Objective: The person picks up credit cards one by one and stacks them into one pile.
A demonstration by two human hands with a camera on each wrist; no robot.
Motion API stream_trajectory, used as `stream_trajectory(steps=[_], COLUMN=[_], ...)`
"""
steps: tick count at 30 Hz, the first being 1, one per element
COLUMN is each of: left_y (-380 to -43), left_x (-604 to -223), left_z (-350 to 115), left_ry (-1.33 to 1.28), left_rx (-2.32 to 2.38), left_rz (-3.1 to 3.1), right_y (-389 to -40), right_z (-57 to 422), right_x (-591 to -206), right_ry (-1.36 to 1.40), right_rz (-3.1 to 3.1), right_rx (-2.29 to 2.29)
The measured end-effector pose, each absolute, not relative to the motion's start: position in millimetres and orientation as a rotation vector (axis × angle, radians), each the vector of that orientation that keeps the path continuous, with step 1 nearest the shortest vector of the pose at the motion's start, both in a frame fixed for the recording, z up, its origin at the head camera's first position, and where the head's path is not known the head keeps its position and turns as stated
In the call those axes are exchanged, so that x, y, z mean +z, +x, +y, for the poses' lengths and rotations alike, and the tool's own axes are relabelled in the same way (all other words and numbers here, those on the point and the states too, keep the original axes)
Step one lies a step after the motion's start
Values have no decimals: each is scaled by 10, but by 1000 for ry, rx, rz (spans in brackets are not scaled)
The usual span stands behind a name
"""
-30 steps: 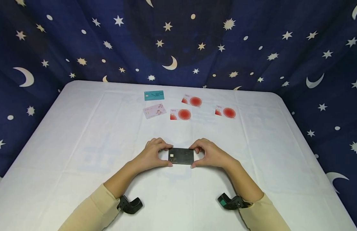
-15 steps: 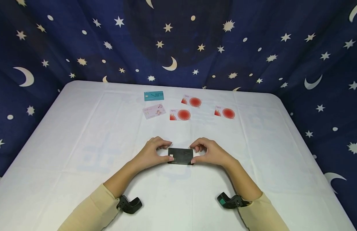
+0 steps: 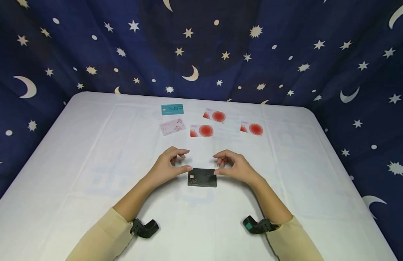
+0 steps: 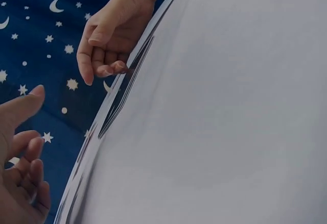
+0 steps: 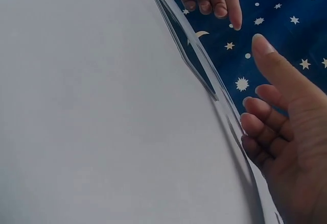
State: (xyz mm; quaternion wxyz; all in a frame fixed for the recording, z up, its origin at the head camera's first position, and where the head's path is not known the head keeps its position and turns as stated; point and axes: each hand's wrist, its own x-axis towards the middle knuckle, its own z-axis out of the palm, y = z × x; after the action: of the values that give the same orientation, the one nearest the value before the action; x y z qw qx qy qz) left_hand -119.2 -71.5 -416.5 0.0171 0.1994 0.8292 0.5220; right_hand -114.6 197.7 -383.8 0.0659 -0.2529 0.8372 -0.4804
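Observation:
A black card (image 3: 202, 177) printed "VIP" lies flat on the white tablecloth in the head view. Both wrist views catch it almost edge-on, where layered edges show a thin stack of cards (image 4: 126, 89). My left hand (image 3: 165, 165) is raised near its upper left corner, thumb and fingers parted around nothing. Over by the upper right corner, my right hand (image 3: 235, 165) has its fingers loosely bent and holds nothing. Each wrist view also shows air between thumb and fingers of its own hand.
Farther back lie a teal VIP card (image 3: 172, 109), a pink card (image 3: 173, 127) and three white cards with red circles, one of them a front card (image 3: 202, 131), another a rightmost card (image 3: 252, 128). A starry blue curtain (image 3: 201, 47) hangs behind the table.
Both hands have let go of the black card's ends and shifted up and away toward the far side. The card stays in place on the tablecloth.

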Motion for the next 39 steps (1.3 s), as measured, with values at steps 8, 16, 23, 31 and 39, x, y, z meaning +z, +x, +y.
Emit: stream_trajectory(steps=[8, 16, 23, 31, 39], left_y=[-1266, -1385, -1493, -1619, -1757], left_x=[-4133, -4141, -4121, -4075, -4056], left_z=[-726, -686, -679, -649, -612], left_ry=[604, 578, 502, 456, 468], left_rx=[1780, 1747, 1798, 1793, 1738], left_rz=[2600, 2665, 2655, 2657, 2685], right_y=[-1249, -1370, -1472, -1583, -1648], right_z=[1980, 1944, 1925, 1913, 1892], right_x=[-3808, -3787, -3785, -3757, -3721], right_ry=[-724, -757, -794, -764, -749], right_rz=[2533, 2631, 2687, 2732, 2784], right_rx=[-1535, -1563, -1619, -1633, -1584])
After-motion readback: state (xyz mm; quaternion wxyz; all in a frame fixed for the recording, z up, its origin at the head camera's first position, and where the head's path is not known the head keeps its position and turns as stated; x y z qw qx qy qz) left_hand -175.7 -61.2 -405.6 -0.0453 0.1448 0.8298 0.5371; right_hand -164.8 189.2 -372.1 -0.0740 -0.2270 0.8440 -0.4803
